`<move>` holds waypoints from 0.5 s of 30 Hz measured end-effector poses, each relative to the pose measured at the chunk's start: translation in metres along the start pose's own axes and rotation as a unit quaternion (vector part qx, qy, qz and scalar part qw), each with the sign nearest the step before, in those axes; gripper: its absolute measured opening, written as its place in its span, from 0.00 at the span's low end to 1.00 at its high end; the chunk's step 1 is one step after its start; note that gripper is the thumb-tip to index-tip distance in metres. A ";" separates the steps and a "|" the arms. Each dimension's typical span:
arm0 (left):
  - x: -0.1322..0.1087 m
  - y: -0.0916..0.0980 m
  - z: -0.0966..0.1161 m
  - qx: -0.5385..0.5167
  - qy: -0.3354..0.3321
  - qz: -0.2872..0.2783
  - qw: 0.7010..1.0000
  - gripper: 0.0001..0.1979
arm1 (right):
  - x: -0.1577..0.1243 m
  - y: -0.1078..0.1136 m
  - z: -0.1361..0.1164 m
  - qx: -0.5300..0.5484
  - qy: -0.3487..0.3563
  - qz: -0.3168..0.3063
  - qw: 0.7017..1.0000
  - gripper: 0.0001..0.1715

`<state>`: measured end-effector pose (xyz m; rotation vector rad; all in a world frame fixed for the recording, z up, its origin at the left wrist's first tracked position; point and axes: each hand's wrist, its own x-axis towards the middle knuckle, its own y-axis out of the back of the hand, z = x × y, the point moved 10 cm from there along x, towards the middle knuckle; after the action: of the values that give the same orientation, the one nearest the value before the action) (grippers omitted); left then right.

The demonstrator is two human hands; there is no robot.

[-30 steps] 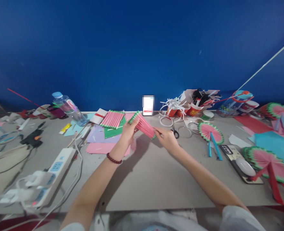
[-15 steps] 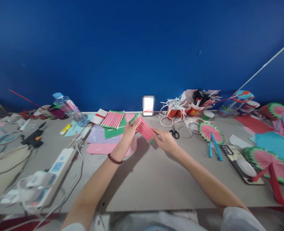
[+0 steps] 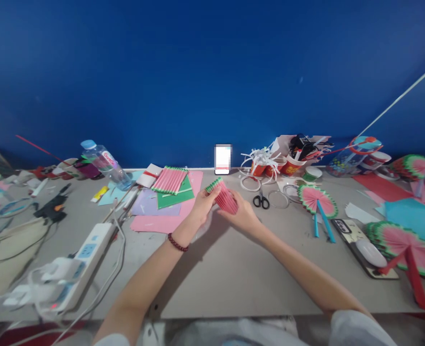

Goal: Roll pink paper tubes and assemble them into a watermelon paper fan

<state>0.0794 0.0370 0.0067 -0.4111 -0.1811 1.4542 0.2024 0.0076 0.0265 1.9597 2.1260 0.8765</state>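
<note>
Above the middle of the desk, both hands hold a pink pleated paper (image 3: 227,198) with a green edge. My left hand (image 3: 206,203) grips it near the green edge, thumb on top. Around its right side my right hand (image 3: 242,211) is closed, fingers partly hidden behind the folds. A similar pleated paper (image 3: 170,179) lies to the left on a green sheet (image 3: 181,196), over pink and purple sheets. Black-handled scissors (image 3: 261,201) rest just beyond my right hand.
At the back stands a lit phone (image 3: 222,158). Left are a plastic bottle (image 3: 107,166), a glue gun (image 3: 54,205) and a power strip (image 3: 86,262) with cables. Right are paper cups (image 3: 292,166), finished watermelon fans (image 3: 318,199), and a mouse (image 3: 371,253) on another phone.
The pleated paper has moved slightly right and down and its folds are drawn closer together. My right hand has gone from pinching its lower corner to wrapping its side.
</note>
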 end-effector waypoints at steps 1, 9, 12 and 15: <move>0.000 0.000 -0.001 0.001 0.004 0.005 1.000 0.15 | 0.000 -0.004 0.006 0.044 -0.029 -0.012 0.999 0.38; -0.001 -0.005 -0.008 0.074 0.040 -0.040 0.996 0.19 | -0.006 -0.037 0.046 0.343 -0.243 -0.118 0.899 0.36; 0.000 -0.004 -0.007 0.130 0.027 -0.063 0.989 0.19 | -0.009 -0.040 0.048 0.356 -0.257 -0.128 0.889 0.32; 0.000 -0.004 -0.008 0.198 0.017 -0.086 0.976 0.18 | -0.014 -0.046 0.046 0.352 -0.278 -0.156 0.880 0.23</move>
<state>0.0861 0.0360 0.0013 -0.0908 0.1000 1.2738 0.1855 0.0095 -0.0374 1.6943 2.4263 -0.5477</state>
